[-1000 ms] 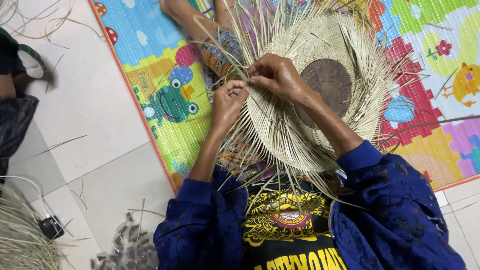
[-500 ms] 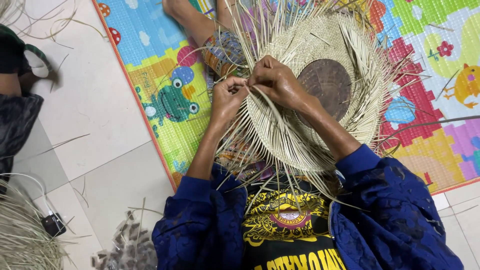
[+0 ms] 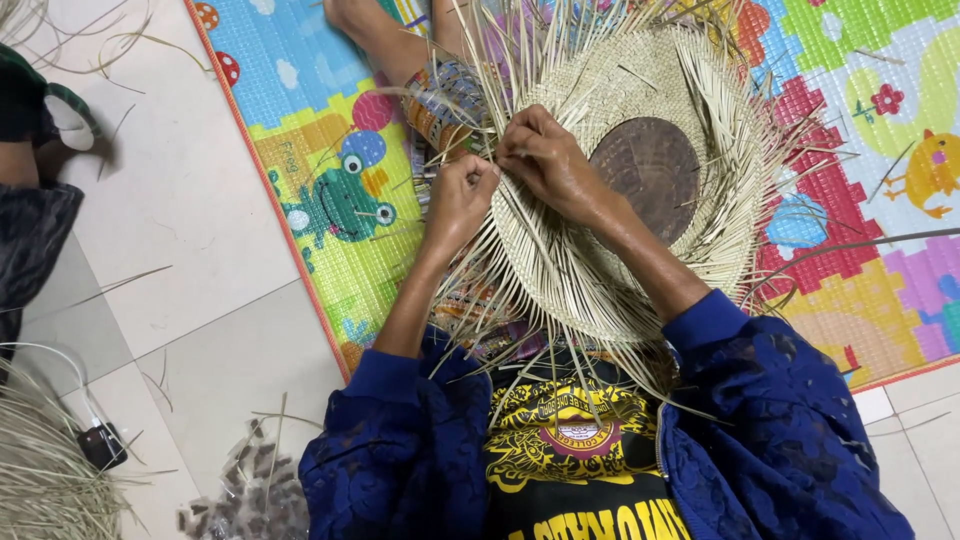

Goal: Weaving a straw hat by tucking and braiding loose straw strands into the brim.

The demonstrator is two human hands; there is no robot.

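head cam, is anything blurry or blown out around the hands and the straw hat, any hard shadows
In the head view, light is even and soft, with no glare; the left hand and right hand are sharp on the woven straw hat, casting only faint shadows. The loose straw pile at the lower left corner looks slightly soft, and the floor tiles bend a little toward the edge.

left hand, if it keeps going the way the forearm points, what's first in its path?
Likely the loose straw strands it pinches at the woven hat's rim, then the person's patterned-cloth knee on the mat. Depth unclear. The left hand meets the right hand.
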